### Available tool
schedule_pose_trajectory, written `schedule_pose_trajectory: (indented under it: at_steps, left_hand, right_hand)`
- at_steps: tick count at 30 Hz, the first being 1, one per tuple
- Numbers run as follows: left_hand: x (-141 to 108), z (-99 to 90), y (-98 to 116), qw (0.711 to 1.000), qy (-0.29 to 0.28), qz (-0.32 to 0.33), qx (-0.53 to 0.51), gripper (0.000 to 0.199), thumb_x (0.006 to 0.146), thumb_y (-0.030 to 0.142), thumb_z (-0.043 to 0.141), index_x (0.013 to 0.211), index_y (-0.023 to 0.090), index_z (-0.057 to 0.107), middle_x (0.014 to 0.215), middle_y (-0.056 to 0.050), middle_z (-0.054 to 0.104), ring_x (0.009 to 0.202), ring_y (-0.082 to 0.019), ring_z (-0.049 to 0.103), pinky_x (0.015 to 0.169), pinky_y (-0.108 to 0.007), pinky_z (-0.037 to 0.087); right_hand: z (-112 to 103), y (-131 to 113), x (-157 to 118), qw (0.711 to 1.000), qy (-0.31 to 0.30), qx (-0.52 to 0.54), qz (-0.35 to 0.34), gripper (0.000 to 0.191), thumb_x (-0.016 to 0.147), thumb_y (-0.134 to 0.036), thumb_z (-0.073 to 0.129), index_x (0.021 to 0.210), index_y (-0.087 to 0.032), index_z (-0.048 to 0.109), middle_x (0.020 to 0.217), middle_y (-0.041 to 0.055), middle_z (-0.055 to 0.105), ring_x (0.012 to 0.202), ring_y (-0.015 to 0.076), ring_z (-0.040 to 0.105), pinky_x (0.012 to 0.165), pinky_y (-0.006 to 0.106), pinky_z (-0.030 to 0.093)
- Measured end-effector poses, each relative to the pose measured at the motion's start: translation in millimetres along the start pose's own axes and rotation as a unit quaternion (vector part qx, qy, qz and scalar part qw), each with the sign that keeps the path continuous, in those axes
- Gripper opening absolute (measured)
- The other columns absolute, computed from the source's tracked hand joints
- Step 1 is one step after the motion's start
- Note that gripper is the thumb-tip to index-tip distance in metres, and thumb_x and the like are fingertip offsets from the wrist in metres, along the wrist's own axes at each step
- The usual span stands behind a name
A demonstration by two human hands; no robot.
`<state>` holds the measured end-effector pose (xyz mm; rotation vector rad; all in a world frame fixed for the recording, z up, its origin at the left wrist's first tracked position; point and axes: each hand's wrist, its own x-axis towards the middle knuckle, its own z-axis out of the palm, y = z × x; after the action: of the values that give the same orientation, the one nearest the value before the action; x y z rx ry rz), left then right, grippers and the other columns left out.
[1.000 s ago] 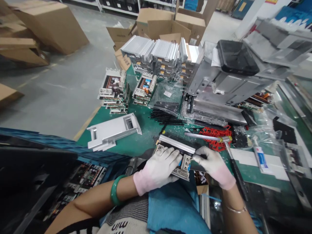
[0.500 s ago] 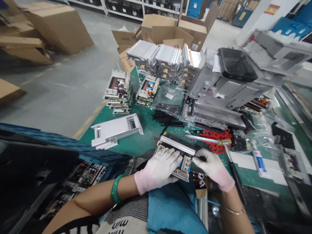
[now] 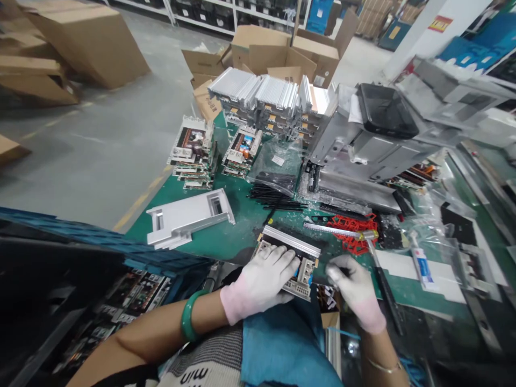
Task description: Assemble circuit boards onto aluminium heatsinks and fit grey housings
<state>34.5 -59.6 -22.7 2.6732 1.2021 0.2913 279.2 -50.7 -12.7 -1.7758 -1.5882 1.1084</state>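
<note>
My gloved left hand lies over a circuit board at the table's front edge, fingers across its top and thumb at its near side, gripping it. A ribbed silver heat sink runs along the board's far edge. Just right of the board, apart from it, my gloved right hand is closed, with thumb and fingers curled together. Its fingertips look dark, and whatever they may hold cannot be made out. Beyond that hand, a hammer with a black handle lies beside red plastic frames.
A silver metal housing lies at left, before stacked circuit boards. Stacked heat sinks stand behind. Black strips lie mid-table near a metal machine. A glue tube is at right; a blue crate stands at lower left.
My right hand has drawn away from the board's right end to the right, leaving a gap. My left hand still grips the board. The whole view has shifted slightly.
</note>
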Motion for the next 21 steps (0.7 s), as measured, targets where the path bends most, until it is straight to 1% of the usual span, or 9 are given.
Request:
schedule_pose_trajectory:
  at_steps: [2, 5, 7, 9, 11, 13, 15, 18, 21]
  left_hand:
    - [0.3, 0.2, 0.3, 1.0, -0.002, -0.003, 0.003, 0.069, 0.078, 0.053, 0.07, 0.133, 0.016, 0.051, 0.133, -0.013, 0.059, 0.127, -0.03, 0.051, 0.109, -0.042, 0.039]
    - [0.7, -0.4, 0.6, 1.0, -0.001, -0.005, 0.007, 0.07, 0.077, 0.052, 0.072, 0.133, 0.016, 0.052, 0.134, -0.012, 0.059, 0.127, -0.03, 0.052, 0.109, -0.042, 0.038]
    - [1.2, -1.2, 0.8, 1.0, 0.002, -0.007, 0.012, 0.069, 0.077, 0.049, 0.072, 0.133, 0.015, 0.053, 0.135, -0.012, 0.059, 0.126, -0.031, 0.052, 0.109, -0.043, 0.039]
    - [1.0, -1.4, 1.2, 1.0, 0.006, -0.005, 0.02, 0.067, 0.077, 0.048, 0.071, 0.133, 0.015, 0.054, 0.134, -0.013, 0.059, 0.125, -0.032, 0.053, 0.108, -0.045, 0.04]
    - [-0.6, -0.5, 1.7, 1.0, 0.012, 0.007, 0.025, 0.066, 0.077, 0.049, 0.071, 0.132, 0.015, 0.055, 0.133, -0.014, 0.06, 0.123, -0.033, 0.054, 0.106, -0.046, 0.041]
    - [-4.1, 1.3, 2.4, 0.999, 0.02, 0.023, 0.025, 0.064, 0.078, 0.049, 0.07, 0.131, 0.015, 0.057, 0.131, -0.014, 0.061, 0.121, -0.033, 0.055, 0.105, -0.046, 0.043]
    - [-8.6, 3.2, 3.4, 0.999, 0.025, 0.032, 0.026, 0.062, 0.078, 0.047, 0.07, 0.13, 0.015, 0.058, 0.13, -0.014, 0.062, 0.121, -0.033, 0.056, 0.104, -0.046, 0.043]
    - [-11.9, 2.8, 7.2, 0.999, 0.032, 0.032, 0.019, 0.06, 0.08, 0.048, 0.067, 0.13, 0.015, 0.058, 0.128, -0.014, 0.063, 0.119, -0.032, 0.057, 0.103, -0.045, 0.043]
    - [-1.0, -5.2, 15.7, 0.998, 0.053, 0.026, 0.011, 0.059, 0.084, 0.053, 0.06, 0.129, 0.016, 0.058, 0.125, -0.013, 0.065, 0.118, -0.031, 0.058, 0.101, -0.045, 0.044]
  right_hand:
    - [-0.4, 8.8, -18.4, 0.997, -0.06, 0.053, -0.007, 0.042, 0.083, -0.059, 0.055, 0.068, -0.019, 0.061, 0.06, 0.002, 0.061, 0.053, 0.0156, 0.056, 0.052, 0.026, 0.044]
    - [9.0, 19.6, -44.6, 0.978, -0.184, 0.099, -0.021, 0.06, 0.081, -0.075, 0.049, 0.069, -0.017, 0.061, 0.062, 0.0049, 0.062, 0.054, 0.0153, 0.057, 0.051, 0.025, 0.043]
    - [23.2, 22.6, -56.1, 0.965, -0.216, 0.147, -0.001, 0.074, 0.075, -0.086, 0.042, 0.077, -0.015, 0.063, 0.062, 0.0052, 0.061, 0.051, 0.015, 0.055, 0.048, 0.025, 0.042]
    - [40.2, 21.3, -61.5, 0.95, -0.226, 0.212, 0.031, 0.085, 0.071, -0.091, 0.038, 0.095, -0.014, 0.063, 0.064, 0.0048, 0.062, 0.05, 0.0147, 0.054, 0.047, 0.025, 0.043]
    - [55.6, 16.3, -61.9, 0.935, -0.225, 0.27, 0.048, 0.088, 0.071, -0.091, 0.041, 0.112, -0.015, 0.058, 0.074, 0.0061, 0.066, 0.055, 0.0158, 0.058, 0.051, 0.026, 0.047]
    - [66.9, 9.5, -60.0, 0.925, -0.206, 0.315, 0.048, 0.085, 0.071, -0.086, 0.051, 0.119, -0.016, 0.055, 0.09, 0.0087, 0.068, 0.065, 0.0182, 0.062, 0.056, 0.029, 0.051]
    - [73.8, 3.0, -58.4, 0.923, -0.163, 0.346, 0.049, 0.077, 0.072, -0.078, 0.06, 0.118, -0.017, 0.056, 0.102, 0.0098, 0.068, 0.076, 0.0211, 0.064, 0.061, 0.03, 0.053]
    - [76.2, -3.3, -58.7, 0.927, -0.098, 0.36, 0.041, 0.06, 0.077, -0.066, 0.065, 0.112, -0.017, 0.06, 0.108, 0.0094, 0.068, 0.088, 0.0239, 0.065, 0.071, 0.034, 0.056]
    - [66.0, -6.4, -57.7, 0.936, -0.049, 0.347, 0.02, 0.054, 0.079, -0.061, 0.064, 0.109, -0.017, 0.062, 0.106, 0.0094, 0.069, 0.086, 0.0228, 0.066, 0.073, 0.033, 0.056]
